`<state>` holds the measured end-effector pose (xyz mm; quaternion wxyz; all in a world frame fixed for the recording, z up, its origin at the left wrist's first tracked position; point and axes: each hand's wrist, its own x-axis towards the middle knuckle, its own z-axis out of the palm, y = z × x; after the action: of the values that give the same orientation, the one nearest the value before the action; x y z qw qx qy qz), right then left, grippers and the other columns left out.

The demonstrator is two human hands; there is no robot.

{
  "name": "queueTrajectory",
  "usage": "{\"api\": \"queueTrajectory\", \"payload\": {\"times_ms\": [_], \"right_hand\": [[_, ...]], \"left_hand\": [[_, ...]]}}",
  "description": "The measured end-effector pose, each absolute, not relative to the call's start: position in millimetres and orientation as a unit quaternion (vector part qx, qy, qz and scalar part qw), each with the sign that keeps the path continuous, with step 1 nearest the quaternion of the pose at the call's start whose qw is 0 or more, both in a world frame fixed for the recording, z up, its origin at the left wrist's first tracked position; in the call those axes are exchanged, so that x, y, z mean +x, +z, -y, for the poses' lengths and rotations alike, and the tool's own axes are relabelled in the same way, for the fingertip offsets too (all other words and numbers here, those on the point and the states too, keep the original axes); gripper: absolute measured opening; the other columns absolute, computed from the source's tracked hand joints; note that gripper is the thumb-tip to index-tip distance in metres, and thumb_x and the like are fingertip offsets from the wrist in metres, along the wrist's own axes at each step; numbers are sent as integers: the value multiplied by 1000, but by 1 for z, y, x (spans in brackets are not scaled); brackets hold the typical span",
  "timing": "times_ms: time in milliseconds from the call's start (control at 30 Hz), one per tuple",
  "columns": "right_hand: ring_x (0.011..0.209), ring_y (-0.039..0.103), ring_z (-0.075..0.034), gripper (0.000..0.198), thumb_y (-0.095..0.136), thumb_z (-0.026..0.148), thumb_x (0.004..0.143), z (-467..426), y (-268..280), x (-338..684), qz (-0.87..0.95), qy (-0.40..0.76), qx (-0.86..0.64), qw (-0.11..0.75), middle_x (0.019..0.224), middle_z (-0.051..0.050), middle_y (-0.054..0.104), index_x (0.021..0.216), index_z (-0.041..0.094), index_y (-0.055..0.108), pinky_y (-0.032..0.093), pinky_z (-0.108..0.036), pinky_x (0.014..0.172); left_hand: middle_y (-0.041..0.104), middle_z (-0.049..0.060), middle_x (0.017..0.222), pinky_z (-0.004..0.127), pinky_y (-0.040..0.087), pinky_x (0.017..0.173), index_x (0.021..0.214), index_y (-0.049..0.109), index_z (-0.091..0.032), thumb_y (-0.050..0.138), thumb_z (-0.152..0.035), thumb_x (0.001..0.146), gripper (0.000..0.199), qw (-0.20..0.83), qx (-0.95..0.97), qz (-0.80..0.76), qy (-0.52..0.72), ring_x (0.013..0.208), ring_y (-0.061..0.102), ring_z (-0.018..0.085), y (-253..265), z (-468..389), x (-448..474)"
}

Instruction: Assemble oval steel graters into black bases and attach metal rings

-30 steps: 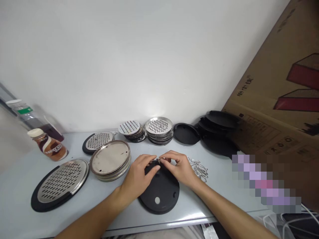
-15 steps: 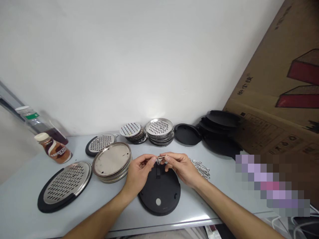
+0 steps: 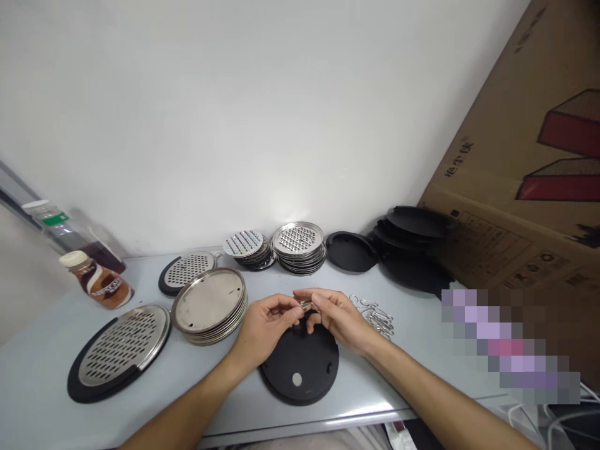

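My left hand (image 3: 268,322) and my right hand (image 3: 345,320) meet over the upper edge of a round black plastic base (image 3: 307,365) lying on the table. Between the fingertips of both hands is a small metal wire hook (image 3: 307,306), pinched from either side and partly covered by the fingers. The base has a pale round spot near its front and a small dark peg at its right. To the right of my right hand lies a loose pile of wire hooks (image 3: 380,322).
Left of my hands stand a stack of metal discs (image 3: 210,303), a slotted grater disc (image 3: 124,344) with black rim and two bottles. Behind are stacks of grater plates (image 3: 299,240) and black bases (image 3: 412,250). A large cardboard box (image 3: 506,237) rises at the right.
Both hands have dropped slightly and drawn closer together, tilting the wire hook, which is now more hidden by the fingers. The black base stays in place.
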<state>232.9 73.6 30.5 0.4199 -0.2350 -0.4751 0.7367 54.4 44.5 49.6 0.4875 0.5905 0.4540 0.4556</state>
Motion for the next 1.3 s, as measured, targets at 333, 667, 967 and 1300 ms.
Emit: {"api": "queueTrajectory", "payload": {"times_ms": [333, 667, 967, 1300], "right_hand": [[63, 60, -11, 22, 73, 35, 79, -77, 29, 238, 534, 687, -286, 402, 72, -1, 65, 86, 14, 71, 50, -25, 63], [73, 62, -13, 32, 76, 30, 75, -71, 26, 229, 570, 630, -282, 445, 90, -4, 67, 103, 19, 66, 53, -25, 60], [68, 62, -14, 30, 74, 34, 76, -77, 27, 234, 544, 660, -283, 434, 75, -2, 65, 101, 17, 69, 51, -27, 63], [80, 62, -19, 21, 57, 13, 85, -73, 20, 234, 768, 266, -359, 459, 86, -5, 69, 94, 23, 73, 51, -33, 75]], "left_hand": [[72, 3, 84, 28, 54, 75, 91, 69, -17, 65, -25, 84, 12, 452, 629, -454, 440, 78, 68, 17, 52, -43, 49], [72, 4, 94, 29, 54, 81, 96, 71, -20, 63, -25, 87, 13, 343, 663, -459, 481, 89, 68, 18, 46, -47, 52], [72, 2, 90, 28, 51, 78, 91, 71, -21, 61, -16, 86, 12, 235, 718, -446, 480, 83, 66, 16, 46, -45, 53], [74, 0, 87, 28, 52, 76, 91, 72, -23, 61, -15, 84, 15, 158, 741, -498, 422, 80, 68, 17, 30, -59, 46]]}}
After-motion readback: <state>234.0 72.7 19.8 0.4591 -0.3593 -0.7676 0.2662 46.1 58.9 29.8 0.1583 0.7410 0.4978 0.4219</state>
